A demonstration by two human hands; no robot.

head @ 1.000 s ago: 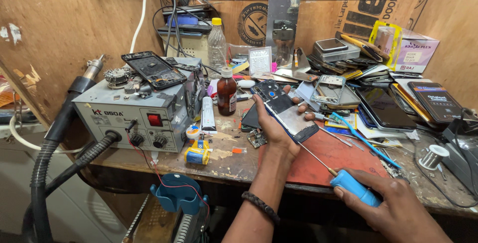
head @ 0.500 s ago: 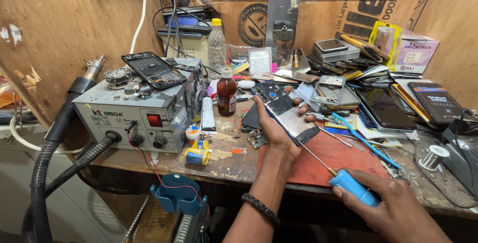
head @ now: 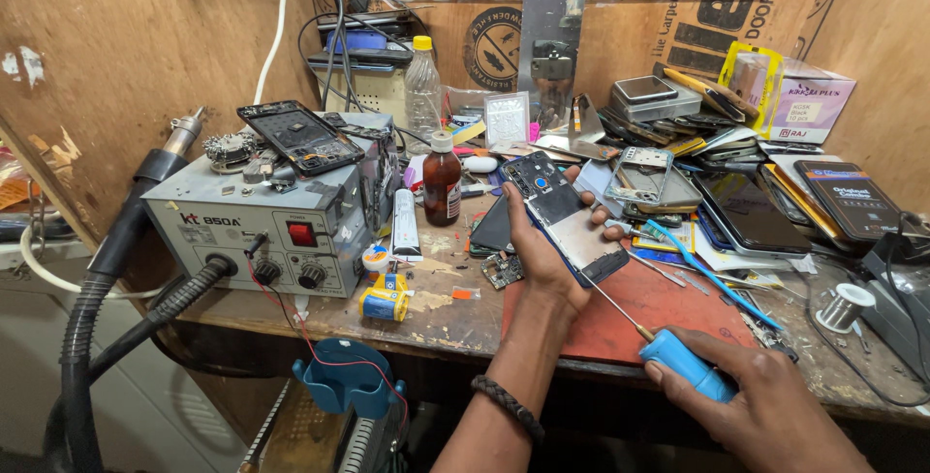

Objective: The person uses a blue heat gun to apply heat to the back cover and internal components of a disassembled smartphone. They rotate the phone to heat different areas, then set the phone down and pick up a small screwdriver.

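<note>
While your left hand (head: 544,262) cradles the opened phone (head: 570,218) from underneath, fingers curled up around both long edges and clamped on it, the phone sits tilted above the middle of the bench, back cover off and insides facing up. Its near end hangs right over the red mat (head: 659,313).

Your right hand (head: 765,400) is down at the near right, fingers wrapped tight round the blue handle of a screwdriver (head: 678,357). The thin shaft runs up and left, and the tip meets the phone's near corner, though I can't tell if it's actually seated in a screw.

Just left of your hand there's a small loose circuit board (head: 502,269) on the wood, and a yellow and blue tape roll (head: 385,301) a bit further left, near the bench edge. A brown bottle (head: 442,181) with a white cap stands upright on the far side of those.

Way over on the left is the grey hot air station (head: 260,226), with another stripped phone frame (head: 298,136) lying on top and a black hose (head: 92,299) looping down off the bench.

Right side is a mess of phones and screens stacked up (head: 746,212), blue tweezers (head: 712,274) lying just beyond the mat, and a solder spool (head: 841,306) at the far right.
</note>
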